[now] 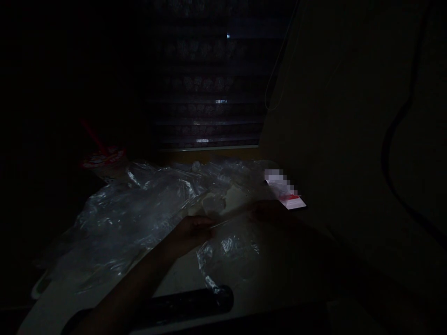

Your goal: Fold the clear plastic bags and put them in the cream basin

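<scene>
The scene is very dark. My left hand (193, 232) pinches the edge of a clear plastic bag (230, 246) between thumb and fingers. At the bag's other end, my right hand (267, 211) is closed on its edge, mostly lost in shadow. The bag's top edge stretches between the two hands, and its crinkled lower part hangs over the pale table (181, 274). To the left and behind my left hand spreads a big heap of clear plastic bags (139, 214).
A phone with a lit screen (296, 203) leans beyond my right hand. A cup with a red straw (104, 160) stands at the back left. Near the front lies a long black object with a rounded end (188, 302). Window blinds (209, 111) hang behind the table.
</scene>
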`<state>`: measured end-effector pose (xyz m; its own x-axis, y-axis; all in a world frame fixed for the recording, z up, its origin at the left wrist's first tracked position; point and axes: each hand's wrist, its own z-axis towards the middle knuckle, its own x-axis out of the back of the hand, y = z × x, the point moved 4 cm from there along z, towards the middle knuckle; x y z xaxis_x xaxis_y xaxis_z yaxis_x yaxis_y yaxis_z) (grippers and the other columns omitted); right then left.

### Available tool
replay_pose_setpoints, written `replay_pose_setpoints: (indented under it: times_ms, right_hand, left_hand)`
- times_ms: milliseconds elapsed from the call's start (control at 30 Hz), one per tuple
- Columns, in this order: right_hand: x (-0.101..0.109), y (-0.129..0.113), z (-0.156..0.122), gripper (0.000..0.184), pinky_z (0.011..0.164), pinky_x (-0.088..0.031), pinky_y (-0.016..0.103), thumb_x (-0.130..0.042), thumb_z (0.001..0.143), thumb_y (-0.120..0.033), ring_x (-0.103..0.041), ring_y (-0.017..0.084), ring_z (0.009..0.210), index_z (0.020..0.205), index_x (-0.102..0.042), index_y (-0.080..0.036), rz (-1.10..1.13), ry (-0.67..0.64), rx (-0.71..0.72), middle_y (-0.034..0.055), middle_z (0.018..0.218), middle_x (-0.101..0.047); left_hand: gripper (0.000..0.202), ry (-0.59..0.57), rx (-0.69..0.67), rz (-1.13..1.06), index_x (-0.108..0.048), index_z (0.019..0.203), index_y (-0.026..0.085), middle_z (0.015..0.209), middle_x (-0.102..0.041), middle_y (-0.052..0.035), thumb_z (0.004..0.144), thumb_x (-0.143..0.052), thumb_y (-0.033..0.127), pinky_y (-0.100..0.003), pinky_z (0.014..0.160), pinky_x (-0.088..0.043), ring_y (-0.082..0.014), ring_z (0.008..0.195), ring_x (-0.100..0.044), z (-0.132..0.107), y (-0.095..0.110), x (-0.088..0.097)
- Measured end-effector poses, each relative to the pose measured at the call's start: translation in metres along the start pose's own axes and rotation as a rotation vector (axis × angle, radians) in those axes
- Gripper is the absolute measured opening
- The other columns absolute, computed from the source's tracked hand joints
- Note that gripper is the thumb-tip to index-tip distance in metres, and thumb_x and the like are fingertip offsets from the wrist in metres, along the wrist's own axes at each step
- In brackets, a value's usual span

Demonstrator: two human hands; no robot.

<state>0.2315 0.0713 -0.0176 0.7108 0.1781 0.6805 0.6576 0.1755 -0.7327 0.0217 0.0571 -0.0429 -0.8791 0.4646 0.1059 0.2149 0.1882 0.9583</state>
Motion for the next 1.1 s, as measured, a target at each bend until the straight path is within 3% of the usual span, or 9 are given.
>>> replay_pose_setpoints:
  times_ms: [100, 200, 300, 433, 533, 633, 700, 833, 1100]
  right_hand:
    - [-0.004, -0.004, 0.013, 0.008, 0.059, -0.044, 0.027, -0.060, 0.060, -0.025, -0.057, 0.014, 0.062, 0.064, -0.060, -0.018, 0.261, -0.107, -0.048, -0.0005, 0.063, -0.061]
    - [-0.006, -0.004, 0.019, 0.011, 0.063, -0.043, 0.027, -0.063, 0.056, -0.025, -0.057, 0.014, 0.064, 0.064, -0.061, -0.018, 0.505, -0.146, -0.083, -0.0008, 0.064, -0.061]
    - [-0.012, 0.006, 0.016, 0.018, 0.070, -0.041, 0.027, -0.063, 0.057, -0.030, -0.056, 0.014, 0.072, 0.071, -0.061, -0.018, 0.780, -0.198, -0.180, 0.0006, 0.074, -0.062]
    - [-0.027, 0.020, 0.003, 0.034, 0.069, -0.043, 0.033, -0.053, 0.061, -0.047, -0.058, 0.017, 0.072, 0.075, -0.059, -0.016, 1.035, -0.299, -0.331, 0.0038, 0.075, -0.062]
    - [-0.038, 0.021, -0.008, 0.031, 0.071, -0.042, 0.033, -0.060, 0.056, -0.042, -0.058, 0.018, 0.075, 0.073, -0.059, -0.016, 1.204, -0.297, -0.429, 0.0043, 0.077, -0.062]
    - [-0.042, 0.016, -0.012, 0.021, 0.065, -0.043, 0.029, -0.066, 0.053, -0.028, -0.058, 0.015, 0.068, 0.068, -0.059, -0.015, 1.084, -0.183, -0.445, 0.0027, 0.071, -0.062]
    - [-0.042, 0.011, -0.013, 0.017, 0.058, -0.042, 0.027, -0.067, 0.052, -0.026, -0.056, 0.013, 0.058, 0.061, -0.057, -0.015, 0.982, -0.139, -0.452, 0.0005, 0.061, -0.060]
    - [-0.037, 0.003, -0.012, 0.023, 0.049, -0.040, 0.026, -0.066, 0.051, -0.032, -0.051, 0.010, 0.046, 0.049, -0.053, -0.013, 0.949, -0.166, -0.467, -0.0011, 0.049, -0.055]
    - [-0.028, 0.015, -0.014, 0.022, 0.047, -0.041, 0.023, -0.059, 0.062, -0.033, -0.052, 0.009, 0.044, 0.058, -0.057, -0.012, 0.861, -0.197, -0.377, -0.0001, 0.051, -0.058]
  left_hand:
    - [0.017, -0.179, -0.020, 0.002, -0.064, 0.073, 0.014, 0.065, -0.062, -0.0001, 0.059, -0.062, 0.024, -0.021, 0.055, -0.039, -0.0130, 0.059, -0.054, 0.006, 0.020, -0.011]
    - [0.012, -0.224, -0.033, -0.006, -0.063, 0.056, 0.014, 0.052, -0.058, 0.0020, 0.060, -0.062, 0.025, -0.019, 0.051, -0.037, -0.0104, 0.050, -0.050, 0.012, 0.027, -0.018]
    - [0.016, -0.172, -0.040, -0.069, -0.064, 0.056, 0.014, 0.054, -0.060, 0.0008, 0.062, -0.061, 0.029, -0.020, 0.053, -0.038, -0.0111, 0.051, -0.052, 0.015, 0.023, -0.018]
    - [0.023, -0.046, -0.021, -0.207, -0.063, 0.075, 0.014, 0.062, -0.062, -0.0020, 0.067, -0.057, 0.034, -0.023, 0.055, -0.041, -0.0134, 0.057, -0.055, 0.014, 0.014, -0.011]
    - [0.028, 0.037, -0.018, -0.298, -0.059, 0.088, 0.014, 0.070, -0.063, -0.0033, 0.069, -0.056, 0.034, -0.025, 0.059, -0.043, -0.0144, 0.062, -0.057, 0.011, 0.013, -0.010]
    - [0.032, 0.076, -0.014, -0.370, -0.055, 0.095, 0.014, 0.074, -0.062, -0.0044, 0.070, -0.055, 0.033, -0.028, 0.062, -0.043, -0.0153, 0.064, -0.058, 0.009, 0.014, -0.013]
    - [0.030, 0.086, -0.006, -0.403, -0.057, 0.090, 0.013, 0.073, -0.062, -0.0041, 0.068, -0.057, 0.032, -0.028, 0.065, -0.043, -0.0155, 0.066, -0.058, 0.008, 0.013, -0.014]
    - [0.023, 0.091, 0.018, -0.389, -0.061, 0.075, 0.013, 0.064, -0.060, -0.0011, 0.061, -0.063, 0.031, -0.023, 0.062, -0.042, -0.0133, 0.062, -0.056, 0.009, 0.005, -0.010]
    - [0.020, 0.079, 0.077, -0.376, -0.062, 0.070, 0.012, 0.055, -0.058, 0.0007, 0.059, -0.065, 0.029, -0.017, 0.043, -0.039, -0.0067, 0.044, -0.049, 0.009, 0.003, -0.008]
